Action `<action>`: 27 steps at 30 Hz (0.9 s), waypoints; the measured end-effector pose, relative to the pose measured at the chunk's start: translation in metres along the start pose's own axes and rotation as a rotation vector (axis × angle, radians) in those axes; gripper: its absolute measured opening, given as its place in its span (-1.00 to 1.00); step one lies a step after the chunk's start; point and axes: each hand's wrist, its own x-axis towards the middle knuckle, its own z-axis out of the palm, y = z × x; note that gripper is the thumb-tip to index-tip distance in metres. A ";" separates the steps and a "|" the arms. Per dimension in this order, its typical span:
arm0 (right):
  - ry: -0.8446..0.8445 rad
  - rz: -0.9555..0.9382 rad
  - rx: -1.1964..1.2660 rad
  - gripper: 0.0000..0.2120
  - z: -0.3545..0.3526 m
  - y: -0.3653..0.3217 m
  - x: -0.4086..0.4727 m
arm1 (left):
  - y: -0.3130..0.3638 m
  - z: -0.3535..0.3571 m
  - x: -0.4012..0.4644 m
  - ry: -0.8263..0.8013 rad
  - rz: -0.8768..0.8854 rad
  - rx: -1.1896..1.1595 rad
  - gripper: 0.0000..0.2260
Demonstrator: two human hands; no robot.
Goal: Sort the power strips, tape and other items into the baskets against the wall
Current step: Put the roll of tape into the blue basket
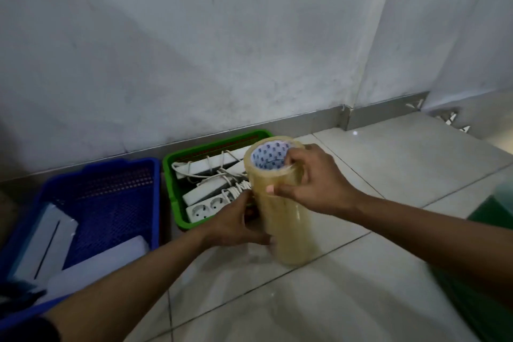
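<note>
Pale tiled floor point(361, 286) meeting grey wall point(194, 50). Green basket point(172, 191) holding white power strips point(205, 207); blue basket point(116, 203) holding white items. Both hands, left hand point(238, 226) and right hand point(313, 178), gripping tape stack point(283, 219) beside green basket.

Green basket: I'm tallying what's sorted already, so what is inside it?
The green basket holds white power strips with tangled white cords. Its right part is hidden behind the tape stack and both hands.

bare forearms; dark sleeve point(25, 327) at left.
</note>
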 end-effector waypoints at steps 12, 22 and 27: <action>-0.087 0.032 0.694 -0.39 0.064 -0.005 0.001 | -0.049 -0.008 -0.067 0.402 0.068 0.103 -0.03; -0.140 0.308 0.993 -0.34 0.114 -0.023 0.003 | -0.043 -0.002 -0.073 0.527 -0.020 0.067 -0.06; -0.295 0.383 1.027 -0.33 0.107 -0.050 0.032 | -0.021 -0.022 -0.083 0.651 -0.166 -0.396 -0.16</action>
